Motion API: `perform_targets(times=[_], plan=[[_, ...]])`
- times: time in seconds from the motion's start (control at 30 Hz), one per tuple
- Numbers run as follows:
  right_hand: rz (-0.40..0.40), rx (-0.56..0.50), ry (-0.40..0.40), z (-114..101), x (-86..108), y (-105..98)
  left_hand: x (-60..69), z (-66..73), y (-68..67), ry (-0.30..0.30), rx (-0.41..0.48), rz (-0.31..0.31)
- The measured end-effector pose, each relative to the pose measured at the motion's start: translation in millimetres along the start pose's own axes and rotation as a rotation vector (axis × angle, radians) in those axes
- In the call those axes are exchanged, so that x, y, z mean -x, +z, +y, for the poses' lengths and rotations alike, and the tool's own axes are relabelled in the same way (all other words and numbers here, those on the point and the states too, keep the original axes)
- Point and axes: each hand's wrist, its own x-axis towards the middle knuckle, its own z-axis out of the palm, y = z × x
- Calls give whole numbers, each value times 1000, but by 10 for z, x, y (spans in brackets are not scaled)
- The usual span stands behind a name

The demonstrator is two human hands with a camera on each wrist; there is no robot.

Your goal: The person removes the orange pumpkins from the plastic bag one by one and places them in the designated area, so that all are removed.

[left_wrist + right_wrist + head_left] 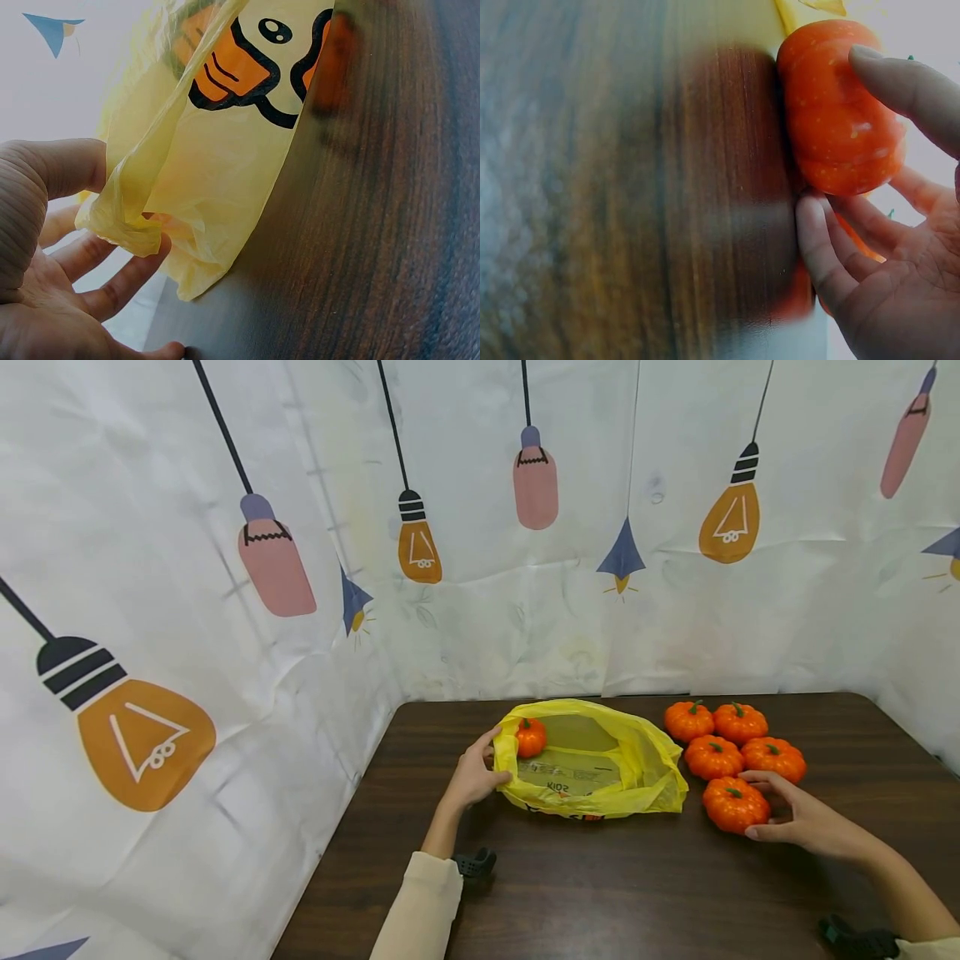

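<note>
A yellow plastic bag (648, 768) lies on its base with its mouth spread wide, a cartoon face printed on its side in the left wrist view. My left hand (472, 772) grips the bag's left rim between thumb and fingers. Inside the bag, at its left end, sits one small orange pumpkin (531, 738). To the right of the bag, my right hand (798, 814) holds the nearest orange pumpkin (736, 805) with the thumb on its near side and fingers around the far side. That pumpkin (840, 112) appears still low at the tabletop.
Several more orange pumpkins with green stems, among them a front-left pumpkin (713, 757), are clustered behind my right hand. All stand on a dark wooden table (600, 885). A white curtain (495, 627) printed with lamps hangs behind and to the left.
</note>
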Motion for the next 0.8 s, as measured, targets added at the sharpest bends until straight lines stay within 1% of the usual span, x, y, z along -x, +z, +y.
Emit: perform_targets(times=[0.17,0.47,0.53,0.67,0.73,0.8], plan=[[-12,-1,11,6,4,-5,-4,3,2,-7,3,-1],[-10,4,0,3,9,-11,-9,-3,10,-12,19,5],[-8,21,-1,-18,13,-26,-10,-7,13,-12,17,6],[-15,40,2,-111,13,-107,-9,-10,15,-8,8,1],[-17,46,2,-195,-1,-175,-8,-9,14,-9,6,0],[4,63,-9,-309,-29,-245,-9,-8,13,-9,6,-4]])
